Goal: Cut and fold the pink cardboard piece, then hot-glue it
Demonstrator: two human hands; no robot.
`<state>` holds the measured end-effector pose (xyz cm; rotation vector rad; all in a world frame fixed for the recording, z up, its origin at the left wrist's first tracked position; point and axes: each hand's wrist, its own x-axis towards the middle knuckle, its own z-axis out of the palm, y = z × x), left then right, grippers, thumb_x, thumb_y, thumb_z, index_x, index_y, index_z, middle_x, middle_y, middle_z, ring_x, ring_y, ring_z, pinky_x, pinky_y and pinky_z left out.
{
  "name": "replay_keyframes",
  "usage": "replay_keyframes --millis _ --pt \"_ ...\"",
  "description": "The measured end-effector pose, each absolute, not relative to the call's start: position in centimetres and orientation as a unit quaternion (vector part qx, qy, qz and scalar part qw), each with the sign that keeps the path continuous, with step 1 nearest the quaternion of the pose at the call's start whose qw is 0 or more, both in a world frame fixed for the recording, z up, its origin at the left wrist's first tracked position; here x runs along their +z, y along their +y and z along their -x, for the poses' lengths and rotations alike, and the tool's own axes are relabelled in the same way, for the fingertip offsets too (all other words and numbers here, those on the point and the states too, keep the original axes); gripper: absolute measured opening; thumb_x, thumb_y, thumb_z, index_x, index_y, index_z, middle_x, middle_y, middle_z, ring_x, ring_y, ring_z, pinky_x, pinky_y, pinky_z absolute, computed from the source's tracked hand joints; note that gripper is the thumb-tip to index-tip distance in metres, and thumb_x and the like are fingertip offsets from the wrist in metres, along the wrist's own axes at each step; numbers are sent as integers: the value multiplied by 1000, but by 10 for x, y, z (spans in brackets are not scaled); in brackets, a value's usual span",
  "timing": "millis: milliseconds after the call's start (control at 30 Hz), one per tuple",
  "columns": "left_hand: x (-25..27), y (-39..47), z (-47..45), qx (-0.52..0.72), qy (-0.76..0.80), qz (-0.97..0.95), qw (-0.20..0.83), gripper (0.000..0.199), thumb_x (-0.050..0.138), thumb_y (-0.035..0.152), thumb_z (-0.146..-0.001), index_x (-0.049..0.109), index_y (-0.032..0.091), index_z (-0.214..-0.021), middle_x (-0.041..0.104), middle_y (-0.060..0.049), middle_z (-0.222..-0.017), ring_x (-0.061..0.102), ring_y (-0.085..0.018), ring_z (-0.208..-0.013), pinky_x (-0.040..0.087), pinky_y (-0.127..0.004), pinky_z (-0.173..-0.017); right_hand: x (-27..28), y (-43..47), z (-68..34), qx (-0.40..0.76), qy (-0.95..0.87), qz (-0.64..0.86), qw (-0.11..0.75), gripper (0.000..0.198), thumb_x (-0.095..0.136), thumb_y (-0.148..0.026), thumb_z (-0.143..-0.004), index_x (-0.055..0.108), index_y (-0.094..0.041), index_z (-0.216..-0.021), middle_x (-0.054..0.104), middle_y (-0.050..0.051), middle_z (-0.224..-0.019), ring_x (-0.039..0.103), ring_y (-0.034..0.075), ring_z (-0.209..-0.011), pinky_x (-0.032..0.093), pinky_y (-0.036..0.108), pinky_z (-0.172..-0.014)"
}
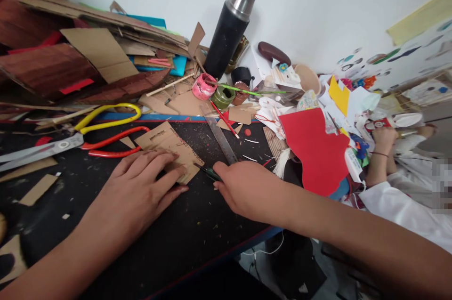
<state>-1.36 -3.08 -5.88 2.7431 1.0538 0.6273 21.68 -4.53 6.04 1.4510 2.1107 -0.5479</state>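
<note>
My left hand [148,182] lies spread over a piece of brown cardboard [189,154] on the black tabletop, its fingers pressing the sheet down and covering its lower left part. My right hand [243,187] is closed around a slim cutting tool [211,174] with a dark green handle. The tool's thin dark tip points left and reaches the cardboard's right edge; the exact kind of blade is too small to tell. Just beyond my right hand a metal ruler [222,140] lies flat. Large scissors [83,137] with yellow and red handles lie open beyond my left hand.
A black thermos [228,31] stands by the wall behind paint jars [205,86]. Cardboard sheets and a brown cardboard model [45,69] are piled at the left. Red sheet [314,149] lies at the right, near another person's hand [384,140]. The table's front edge [226,257] is close.
</note>
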Motion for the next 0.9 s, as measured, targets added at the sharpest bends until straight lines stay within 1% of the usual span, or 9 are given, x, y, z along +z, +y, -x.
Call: replay_keyframes --millis 333,600,767,900 --pt "-58 -30 14 204 348 -913 68 39 42 47 -108 73 25 -118 68 -15 -129 61 -39 -121 48 -56 -98 63 -45 -215 -202 776 -531 274 21 53 -25 -105 63 -11 -117 74 12 -79 65 22 -66 20 33 -52" --pt "-60 -30 15 215 354 -905 100 35 49 47 -106 74 27 -119 68 -14 -131 61 -38 -123 48 -55 -100 65 -49 -218 -208 771 -538 269 22 52 -26 -105 62 -11 -117 75 13 -82 65 22 -68 19 34 -53" --pt "-61 -31 15 215 358 -903 98 33 52 45 -105 75 27 -120 68 -15 -130 61 -39 -121 47 -57 -100 60 -56 -222 -204 771 -549 249 23 51 -28 -105 63 -11 -116 74 12 -80 64 22 -65 17 34 -53" --pt "-61 -31 15 213 351 -908 84 33 51 44 -105 75 25 -120 67 -16 -131 61 -40 -121 47 -58 -99 57 -61 -226 -208 769 -562 225 24 52 -30 -104 64 -12 -115 76 11 -82 64 21 -66 19 34 -56"
